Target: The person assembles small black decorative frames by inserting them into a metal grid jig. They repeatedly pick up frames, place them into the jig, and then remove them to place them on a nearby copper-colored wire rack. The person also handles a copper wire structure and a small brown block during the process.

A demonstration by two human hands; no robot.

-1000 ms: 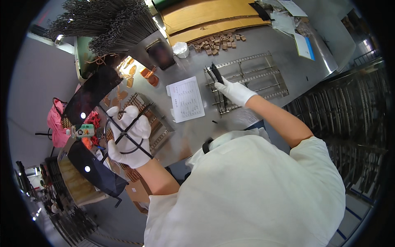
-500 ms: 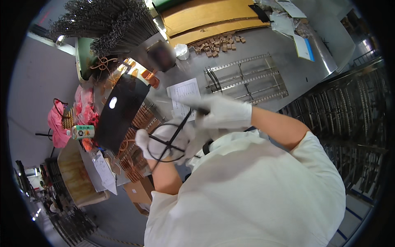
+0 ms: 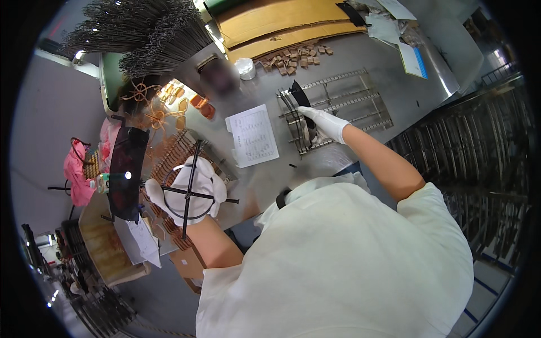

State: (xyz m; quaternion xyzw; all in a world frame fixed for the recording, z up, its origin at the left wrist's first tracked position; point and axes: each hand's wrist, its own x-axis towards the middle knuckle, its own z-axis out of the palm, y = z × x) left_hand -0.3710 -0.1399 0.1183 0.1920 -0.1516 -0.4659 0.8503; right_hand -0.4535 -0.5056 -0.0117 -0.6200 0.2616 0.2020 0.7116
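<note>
My left hand, in a white glove, is closed around a black ring frame with crossed bars. Just beyond it to the left stands a dark, glossy curved sheet with a bright reflection; whether it joins the frame I cannot tell. My right hand, also gloved in white, reaches to a slotted metal rack lying on the table. Its fingers grip a dark curved plate at the rack's left end. Beside that plate, several thin dark curved pieces stand in the slots.
A printed sheet lies between my hands. Behind are small tan blocks, a white roll, yellow cardboard and bundled black wires. Copper-coloured racks stand near my left hand; tall metal racks rise at right.
My hands, close together before, have moved apart. The right went out to the slotted rack with a dark plate; the left moved left with the ring frame. The glossy sheet shifted left and turned.
</note>
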